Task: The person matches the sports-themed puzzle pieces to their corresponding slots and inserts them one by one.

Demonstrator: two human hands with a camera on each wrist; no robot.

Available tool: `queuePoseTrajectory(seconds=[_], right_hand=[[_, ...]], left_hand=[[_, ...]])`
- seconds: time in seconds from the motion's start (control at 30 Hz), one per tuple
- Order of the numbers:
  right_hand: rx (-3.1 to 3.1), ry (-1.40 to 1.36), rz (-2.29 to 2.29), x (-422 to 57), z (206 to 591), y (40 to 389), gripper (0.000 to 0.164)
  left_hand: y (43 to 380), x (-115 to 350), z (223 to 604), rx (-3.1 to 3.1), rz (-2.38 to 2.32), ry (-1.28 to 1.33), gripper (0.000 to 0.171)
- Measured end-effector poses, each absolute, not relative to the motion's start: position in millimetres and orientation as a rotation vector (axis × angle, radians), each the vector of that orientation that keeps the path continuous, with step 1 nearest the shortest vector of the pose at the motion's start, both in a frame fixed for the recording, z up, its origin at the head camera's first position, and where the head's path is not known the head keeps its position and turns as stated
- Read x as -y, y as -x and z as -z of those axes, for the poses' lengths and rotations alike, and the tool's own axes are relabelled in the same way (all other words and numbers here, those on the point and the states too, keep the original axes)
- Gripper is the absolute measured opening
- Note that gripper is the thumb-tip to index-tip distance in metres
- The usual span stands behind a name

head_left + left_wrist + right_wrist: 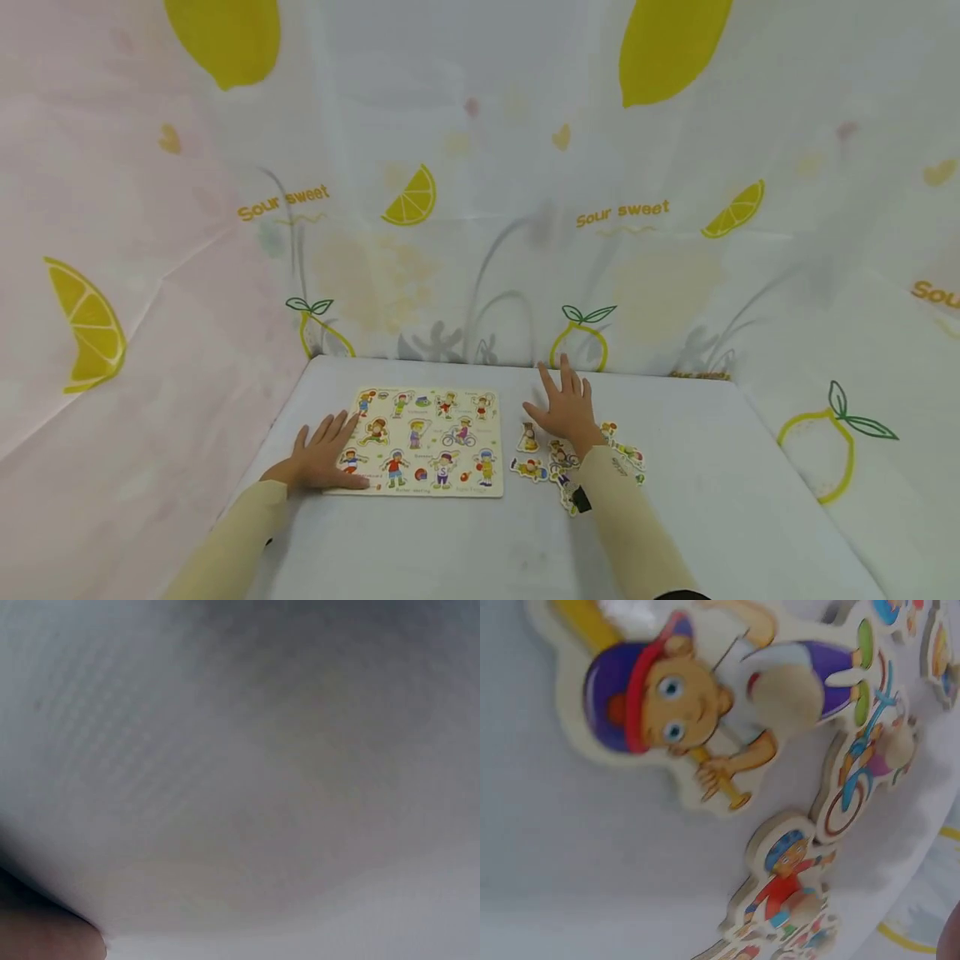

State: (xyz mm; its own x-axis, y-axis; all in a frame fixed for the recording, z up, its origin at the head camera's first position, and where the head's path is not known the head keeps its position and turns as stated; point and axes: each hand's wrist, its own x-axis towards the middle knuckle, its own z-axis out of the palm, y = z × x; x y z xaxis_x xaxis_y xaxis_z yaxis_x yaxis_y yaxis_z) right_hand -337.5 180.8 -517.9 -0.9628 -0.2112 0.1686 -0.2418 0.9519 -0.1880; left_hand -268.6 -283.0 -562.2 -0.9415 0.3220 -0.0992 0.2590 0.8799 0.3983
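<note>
A cream wooden puzzle board (442, 492) printed with children playing sports lies on the table's left half. My left hand (326, 454) rests at its left edge, fingers straight and thumb along the lower left corner. In the left wrist view only a fingertip (56, 937) shows against a blurred pale surface. My right hand (566, 408) is right of the board with fingers spread and nothing in it. Several loose puzzle pieces lie around and below its wrist, among them a baseball batter piece (660, 697), a cyclist piece (855, 780) and a red-shirted figure piece (780, 877).
The white tabletop (420, 550) meets a fabric backdrop (480, 275) with lemon prints along its back edge. More loose pieces (628, 452) lie to the right of the right forearm, whose sleeve (626, 517) partly hides the pile.
</note>
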Motion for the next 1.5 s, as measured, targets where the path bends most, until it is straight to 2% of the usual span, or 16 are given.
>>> queuePoseTrajectory(seconds=[0.37,0.73,0.9,1.13,1.3,1.5], right_hand=[[2.991,-0.22,-0.286,-242.4,527.4,327.8,0.085],[3.098,-0.091,-0.372,-280.5,539.1,302.6,0.083],[3.06,-0.008,-0.447,-292.5,549.3,293.5,0.07],[2.875,0.116,-0.722,-286.1,555.4,290.2,0.037],[2.823,0.178,-0.812,-282.6,556.6,290.5,0.029],[2.863,0.228,-0.912,-281.6,550.6,292.2,0.028]], left_hand=[[273.9,279.0,570.3,-2.887,-0.501,-0.41,0.134],[276.3,282.9,563.0,-2.879,-0.482,-0.412,0.132],[280.8,284.6,565.3,-2.89,-0.468,-0.42,0.133],[284.2,288.5,574.2,-2.921,-0.466,-0.408,0.135],[280.4,287.7,576.3,-2.914,-0.465,-0.415,0.134],[282.1,288.9,580.1,-2.929,-0.452,-0.415,0.133]])
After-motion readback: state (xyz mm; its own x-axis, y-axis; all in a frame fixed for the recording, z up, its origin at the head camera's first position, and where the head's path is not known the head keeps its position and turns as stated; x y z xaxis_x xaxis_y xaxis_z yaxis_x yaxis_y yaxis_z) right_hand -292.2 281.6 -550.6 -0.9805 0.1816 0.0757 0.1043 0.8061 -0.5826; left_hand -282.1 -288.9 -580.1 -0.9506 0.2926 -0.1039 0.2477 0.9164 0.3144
